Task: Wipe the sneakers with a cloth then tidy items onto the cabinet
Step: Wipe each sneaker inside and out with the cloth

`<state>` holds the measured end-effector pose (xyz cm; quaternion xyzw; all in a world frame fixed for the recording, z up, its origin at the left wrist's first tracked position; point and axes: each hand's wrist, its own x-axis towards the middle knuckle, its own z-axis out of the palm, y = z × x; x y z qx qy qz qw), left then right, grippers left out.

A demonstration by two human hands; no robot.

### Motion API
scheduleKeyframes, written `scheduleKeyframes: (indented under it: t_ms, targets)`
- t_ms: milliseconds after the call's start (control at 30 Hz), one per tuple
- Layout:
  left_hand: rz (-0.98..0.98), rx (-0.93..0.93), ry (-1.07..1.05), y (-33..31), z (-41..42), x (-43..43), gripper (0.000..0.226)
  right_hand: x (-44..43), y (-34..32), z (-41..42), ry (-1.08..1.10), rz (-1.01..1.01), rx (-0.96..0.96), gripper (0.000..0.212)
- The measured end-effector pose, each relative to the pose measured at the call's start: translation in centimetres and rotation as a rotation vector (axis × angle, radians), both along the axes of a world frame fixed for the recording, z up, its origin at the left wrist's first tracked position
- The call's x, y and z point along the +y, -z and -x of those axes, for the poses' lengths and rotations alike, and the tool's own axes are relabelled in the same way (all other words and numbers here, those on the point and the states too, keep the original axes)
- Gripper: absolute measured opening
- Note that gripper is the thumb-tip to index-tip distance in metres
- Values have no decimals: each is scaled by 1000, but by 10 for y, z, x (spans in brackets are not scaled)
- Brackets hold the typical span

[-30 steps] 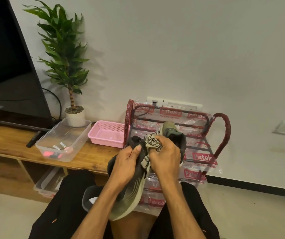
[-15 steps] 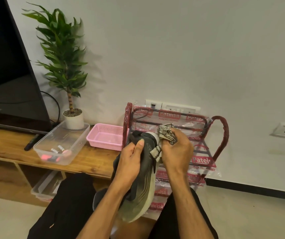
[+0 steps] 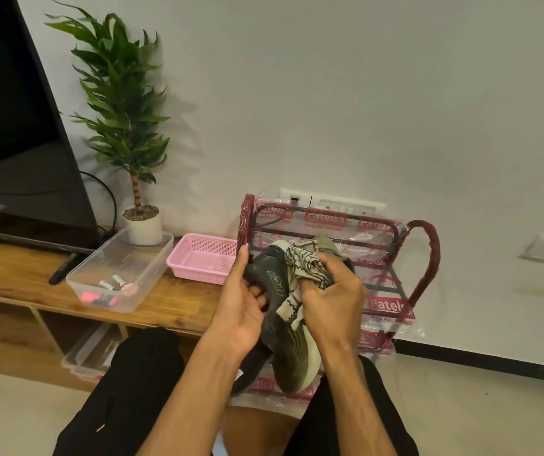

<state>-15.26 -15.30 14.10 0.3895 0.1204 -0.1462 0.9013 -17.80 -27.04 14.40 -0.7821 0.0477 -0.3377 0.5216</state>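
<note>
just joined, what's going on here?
A person is cleaning a dark sneaker over their lap. The left hand grips the sneaker; the right hand holds a bunched patterned cloth against it. A plastic-wrapped red rack stands behind; a pink basket and clear box sit on the wooden cabinet.

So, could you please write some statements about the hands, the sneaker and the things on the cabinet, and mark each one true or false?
1. The right hand grips the cloth against the sneaker. True.
2. The left hand holds nothing. False: it holds the sneaker.
3. The basket stands on the floor. False: it stands on the cabinet, beside the box.
4. The plant stands behind the box, near the wall. True.
</note>
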Motion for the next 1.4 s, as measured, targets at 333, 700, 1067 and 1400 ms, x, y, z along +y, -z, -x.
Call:
scheduleKeyframes:
  t_ms: [333, 700, 1067, 1400]
  targets:
    - [-296, -235, 86, 6, 16, -13, 38, 7, -18, -13, 75, 365, -23, 33]
    - [-760, -390, 68, 5, 27, -16, 26, -8, -11, -19, 160, 321, 146, 38]
    - [-797, -456, 154, 11, 20, -16, 31, -4, -8, -18, 145, 130, 135, 35]
    - [-266, -185, 45, 4, 11, -11, 37, 23, 17, 0, 52, 34, 19, 29]
